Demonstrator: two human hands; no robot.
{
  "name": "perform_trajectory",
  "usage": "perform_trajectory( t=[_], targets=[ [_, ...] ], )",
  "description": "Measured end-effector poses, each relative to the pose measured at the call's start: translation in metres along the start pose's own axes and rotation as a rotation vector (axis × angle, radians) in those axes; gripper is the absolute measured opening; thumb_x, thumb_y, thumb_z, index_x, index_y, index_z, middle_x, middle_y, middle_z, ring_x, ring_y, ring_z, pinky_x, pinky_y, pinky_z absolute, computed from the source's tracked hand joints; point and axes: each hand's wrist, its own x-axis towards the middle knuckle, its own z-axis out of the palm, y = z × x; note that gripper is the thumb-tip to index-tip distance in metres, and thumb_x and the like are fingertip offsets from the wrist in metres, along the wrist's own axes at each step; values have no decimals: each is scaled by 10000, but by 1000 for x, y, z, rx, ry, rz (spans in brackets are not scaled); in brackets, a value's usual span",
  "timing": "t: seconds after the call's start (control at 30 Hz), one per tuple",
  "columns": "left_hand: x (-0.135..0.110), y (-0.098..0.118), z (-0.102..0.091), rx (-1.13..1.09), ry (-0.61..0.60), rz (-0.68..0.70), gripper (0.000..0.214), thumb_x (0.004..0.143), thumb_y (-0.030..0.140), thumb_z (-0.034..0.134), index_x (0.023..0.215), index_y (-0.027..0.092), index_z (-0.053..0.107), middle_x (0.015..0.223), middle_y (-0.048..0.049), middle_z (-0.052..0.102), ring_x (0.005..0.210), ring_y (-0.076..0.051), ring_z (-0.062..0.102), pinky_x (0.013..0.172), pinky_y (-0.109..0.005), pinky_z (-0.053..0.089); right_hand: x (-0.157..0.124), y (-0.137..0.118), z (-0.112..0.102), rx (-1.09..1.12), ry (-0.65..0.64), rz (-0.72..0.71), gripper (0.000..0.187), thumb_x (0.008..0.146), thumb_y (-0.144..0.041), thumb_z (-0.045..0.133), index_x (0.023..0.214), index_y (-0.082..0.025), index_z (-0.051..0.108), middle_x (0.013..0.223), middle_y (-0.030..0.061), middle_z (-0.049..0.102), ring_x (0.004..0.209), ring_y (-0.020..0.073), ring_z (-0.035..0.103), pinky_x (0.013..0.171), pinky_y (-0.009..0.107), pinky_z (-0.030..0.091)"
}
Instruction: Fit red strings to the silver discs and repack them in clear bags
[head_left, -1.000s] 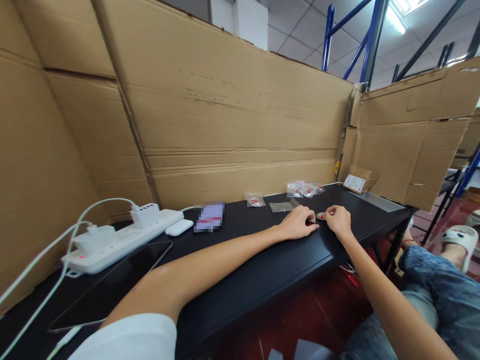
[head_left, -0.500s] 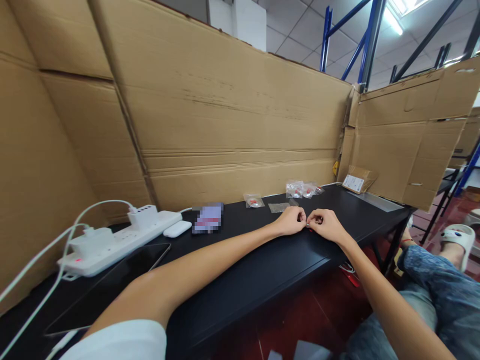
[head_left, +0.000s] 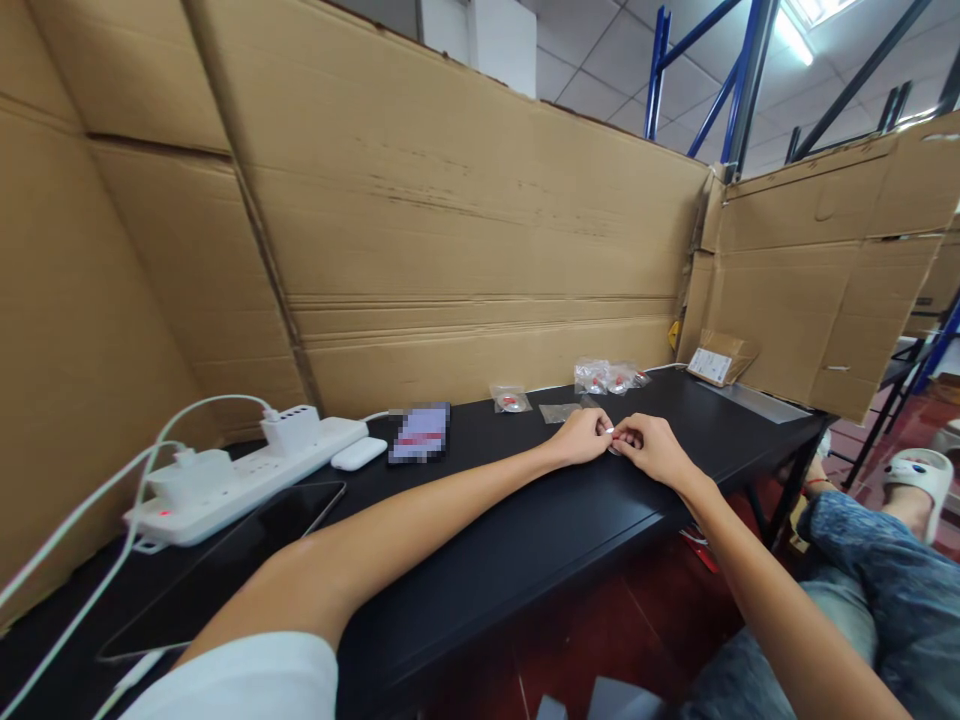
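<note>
My left hand and my right hand meet fingertip to fingertip just above the black table. Both are closed in a pinch on a small pale part held between them; its shape is too small to make out. Behind the hands lie a flat clear bag, a small bag with a red and silver piece, and a heap of similar small bags.
A white power strip with chargers and cables sits at the left, beside a white earbud case, a phone and a dark tablet. Cardboard walls enclose the table. A person's leg and sandal show at right.
The hands lifted from the table, where a small round piece lay between them, and came together; they now pinch a small part at the fingertips.
</note>
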Motion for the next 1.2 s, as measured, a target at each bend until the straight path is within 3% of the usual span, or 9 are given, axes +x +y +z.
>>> perform_trajectory(
  t=[0.17, 0.33, 0.5, 0.63, 0.8, 0.97, 1.07, 1.2],
  targets=[
    [0, -1, 0, -55, 16, 11, 179, 726, 139, 544, 871, 135, 649, 657, -1, 668, 628, -143, 619, 587, -230, 418, -1, 4, 5, -79, -4, 11, 88, 836, -122, 541, 766, -167, 570, 775, 40, 617, 717, 150, 573, 690, 247, 423],
    [0, -1, 0, -30, 29, 28, 221, 744, 188, 566, 938, 151, 663, 635, 21, 640, 598, -132, 582, 587, -231, 404, -2, 7, 5, 52, 25, 90, 72, 871, -164, 492, 821, -182, 540, 739, 37, 645, 687, 158, 613, 674, 250, 445],
    [2, -1, 1, 17, 43, 17, 201, 729, 174, 569, 899, 155, 675, 616, 25, 607, 580, -129, 556, 567, -229, 379, -2, 7, -1, 139, 218, 173, 49, 841, -208, 496, 828, -186, 538, 697, 18, 623, 599, 145, 584, 590, 233, 431],
    [1, -2, 2, 63, 46, 35, 214, 750, 152, 542, 924, 156, 666, 638, 16, 609, 600, -133, 564, 587, -235, 388, -2, 13, -6, -10, 393, 215, 158, 865, -165, 420, 873, -176, 577, 748, 28, 606, 636, 149, 551, 621, 244, 412],
    [-3, -3, 3, 269, 107, 75, 242, 791, 127, 486, 970, 163, 644, 799, -43, 644, 787, -193, 583, 742, -300, 446, 1, 24, -2, -323, 223, 295, 298, 823, -58, 407, 810, -170, 683, 854, 86, 588, 833, 198, 565, 756, 277, 405],
    [-8, 4, 4, 359, 142, 186, 248, 874, 179, 447, 1023, 168, 645, 1032, -91, 634, 1015, -235, 527, 937, -371, 420, 2, 22, 4, -436, 64, 228, 256, 894, -154, 468, 895, -131, 723, 895, 125, 598, 867, 219, 576, 774, 284, 413],
    [-11, 12, 4, 328, 70, 287, 257, 893, 201, 451, 1049, 197, 655, 1083, -75, 645, 1072, -235, 514, 987, -384, 395, 2, 20, 3, -435, 39, 206, 221, 900, -216, 531, 898, -150, 743, 881, 114, 622, 831, 213, 591, 742, 281, 417],
    [-12, 18, 2, 258, -44, 294, 256, 867, 173, 478, 1010, 206, 688, 986, -74, 689, 991, -230, 583, 923, -362, 435, 2, 22, 0, -387, 35, 237, 151, 847, -235, 630, 890, -165, 756, 844, 88, 658, 776, 195, 613, 708, 270, 417]
  ],
)
